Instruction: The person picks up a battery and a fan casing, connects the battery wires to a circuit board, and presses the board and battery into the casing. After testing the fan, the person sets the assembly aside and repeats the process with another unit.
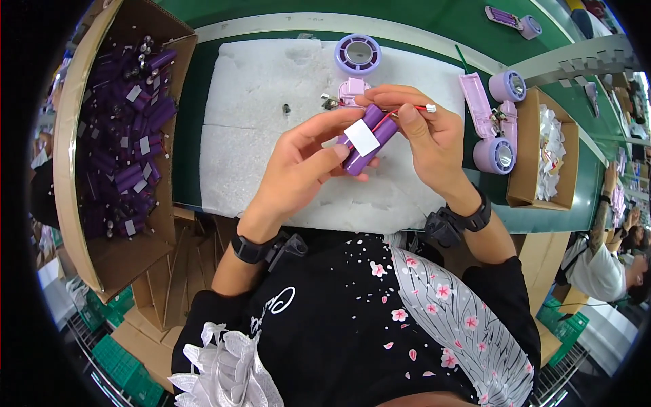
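Note:
A purple two-cell battery pack (371,154) with a white sticker across its middle is held tilted above the white foam pad (251,163). My left hand (302,156) grips its lower left side, thumb by the sticker. With thumb and fingers closed at the pack's upper end, my right hand (428,132) holds it where red and black wires lead to a small white plug (430,108). Just beyond my hands lies a handheld fan with a round lilac head (358,54) and an open pink handle (354,88); a small circuit board (330,102) sits beside it.
A tall cardboard box (74,136) full of purple battery packs (135,169) stands at the left. To the right are more fan heads (494,156), a pink handle shell (477,102) and a cardboard box (569,173) of white scraps. Another person (603,271) works at far right.

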Demonstrator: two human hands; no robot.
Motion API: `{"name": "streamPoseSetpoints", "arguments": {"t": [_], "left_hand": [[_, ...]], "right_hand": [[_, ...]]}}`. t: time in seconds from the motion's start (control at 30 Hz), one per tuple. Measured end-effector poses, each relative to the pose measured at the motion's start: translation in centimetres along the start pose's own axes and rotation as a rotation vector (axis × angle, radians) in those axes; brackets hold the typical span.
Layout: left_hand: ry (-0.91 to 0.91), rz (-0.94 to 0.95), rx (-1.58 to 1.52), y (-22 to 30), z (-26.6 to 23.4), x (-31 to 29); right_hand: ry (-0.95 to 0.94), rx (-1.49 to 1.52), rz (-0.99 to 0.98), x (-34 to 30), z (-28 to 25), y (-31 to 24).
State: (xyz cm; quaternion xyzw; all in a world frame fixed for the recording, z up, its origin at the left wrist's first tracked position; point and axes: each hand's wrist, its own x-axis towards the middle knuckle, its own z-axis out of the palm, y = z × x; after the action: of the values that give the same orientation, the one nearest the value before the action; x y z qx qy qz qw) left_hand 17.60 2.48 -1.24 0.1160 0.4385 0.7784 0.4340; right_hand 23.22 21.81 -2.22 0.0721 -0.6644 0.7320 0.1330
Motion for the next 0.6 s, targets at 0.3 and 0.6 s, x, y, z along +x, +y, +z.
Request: {"name": "streamPoseSetpoints", "arguments": {"t": [0.3, 0.6], "left_hand": [[0.147, 0.1, -0.059, -1.3, -1.3, -0.7], [0.183, 0.063, 0.175, -1.5, -2.0, -1.3]], "right_hand": [[-0.022, -0.078, 0.057, -0.5, 0.0, 0.7], [0.019, 0.061, 0.135, -1.1, 0.7, 1.8]]}}
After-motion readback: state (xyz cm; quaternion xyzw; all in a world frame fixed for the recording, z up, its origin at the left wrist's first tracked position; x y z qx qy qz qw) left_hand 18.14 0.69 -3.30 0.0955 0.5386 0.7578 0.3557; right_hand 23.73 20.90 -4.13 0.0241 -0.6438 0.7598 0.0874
